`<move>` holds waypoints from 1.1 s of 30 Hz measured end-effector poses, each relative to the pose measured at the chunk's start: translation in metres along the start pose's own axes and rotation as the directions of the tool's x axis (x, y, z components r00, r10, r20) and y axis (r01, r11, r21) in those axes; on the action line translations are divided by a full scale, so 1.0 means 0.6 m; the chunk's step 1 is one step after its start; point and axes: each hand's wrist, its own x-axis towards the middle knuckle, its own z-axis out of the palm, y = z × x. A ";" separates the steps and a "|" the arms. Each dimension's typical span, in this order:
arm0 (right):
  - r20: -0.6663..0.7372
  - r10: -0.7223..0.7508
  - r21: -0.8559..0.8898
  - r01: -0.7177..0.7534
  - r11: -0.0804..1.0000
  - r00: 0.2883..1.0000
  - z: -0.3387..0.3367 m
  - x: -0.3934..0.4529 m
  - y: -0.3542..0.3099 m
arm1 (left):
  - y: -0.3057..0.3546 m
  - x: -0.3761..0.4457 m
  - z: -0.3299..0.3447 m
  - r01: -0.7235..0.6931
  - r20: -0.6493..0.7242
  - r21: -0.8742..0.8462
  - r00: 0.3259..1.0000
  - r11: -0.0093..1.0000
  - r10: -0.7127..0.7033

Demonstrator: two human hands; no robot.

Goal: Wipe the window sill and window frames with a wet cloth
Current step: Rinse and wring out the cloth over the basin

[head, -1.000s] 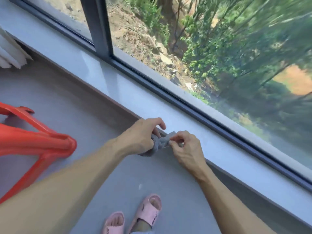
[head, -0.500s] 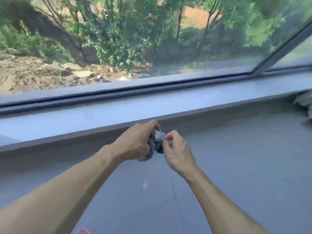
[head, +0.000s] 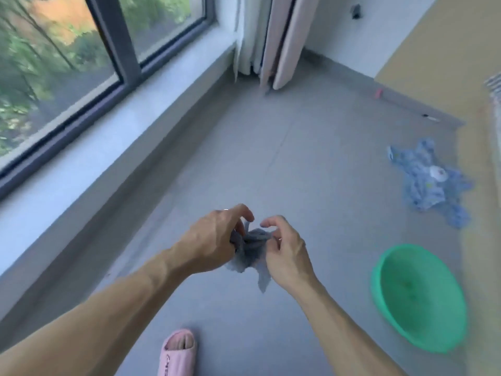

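A crumpled grey cloth point(head: 253, 252) hangs between both hands above the grey floor, one corner dangling down. My left hand point(head: 211, 240) grips its left side with fingers curled. My right hand point(head: 284, 251) pinches the right side. The pale window sill point(head: 89, 156) runs diagonally at the left, about an arm's length from the cloth. Above it sits the dark window frame point(head: 119, 44) with an upright bar and a bottom rail.
A green plastic basin point(head: 418, 305) lies on the floor at the right. A blue patterned rag point(head: 431, 183) is spread beyond it. Folded pale panels point(head: 273, 42) lean in the far corner. A foot in a pink slipper point(head: 177, 351) stands below my arms.
The view has swung to the right, from facing the window to the far corner and floor. Both hands stay on the cloth, which has loosened and now hangs lower, away from the sill.
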 end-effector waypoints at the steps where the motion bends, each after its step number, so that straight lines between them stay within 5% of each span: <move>1: -0.033 0.023 -0.001 -0.023 1.000 0.999 -0.030 0.012 0.029 | 0.028 0.042 0.021 -0.042 0.040 0.015 0.998 0.999 0.041; 8: -0.281 0.264 0.102 -0.245 0.964 0.923 -0.209 0.018 0.271 | 0.220 0.238 0.239 -0.258 0.379 0.119 0.904 0.959 0.196; 13: -0.417 0.436 0.258 -0.356 0.898 0.798 -0.321 0.006 0.481 | 0.346 0.342 0.447 -0.293 0.555 0.255 0.825 0.921 0.109; 17: -0.434 0.565 0.405 -0.408 0.818 0.702 -0.408 0.033 0.672 | 0.436 0.417 0.623 -0.207 0.616 0.227 0.787 0.952 0.024; 23: -0.476 0.619 0.534 -0.354 0.768 0.625 -0.462 0.060 0.894 | 0.499 0.510 0.845 0.072 0.595 -0.123 0.804 0.990 0.016; 26: -0.544 0.608 0.513 -0.344 0.786 0.579 -0.464 0.079 0.971 | 0.485 0.557 0.939 -0.151 0.510 0.081 0.855 0.985 0.089; 29: -0.665 0.609 0.474 -0.386 0.791 0.432 -0.463 0.123 1.050 | 0.461 0.618 1.020 -0.353 0.502 0.297 0.848 0.888 0.169; 31: -0.710 0.610 0.430 -0.469 0.772 0.352 -0.459 0.155 1.117 | 0.444 0.664 1.078 -0.437 0.518 0.444 0.838 0.783 0.174; 33: -0.707 0.616 0.364 -0.568 0.738 0.348 -0.469 0.173 1.173 | 0.434 0.699 1.109 -0.495 0.489 0.609 0.850 0.620 0.198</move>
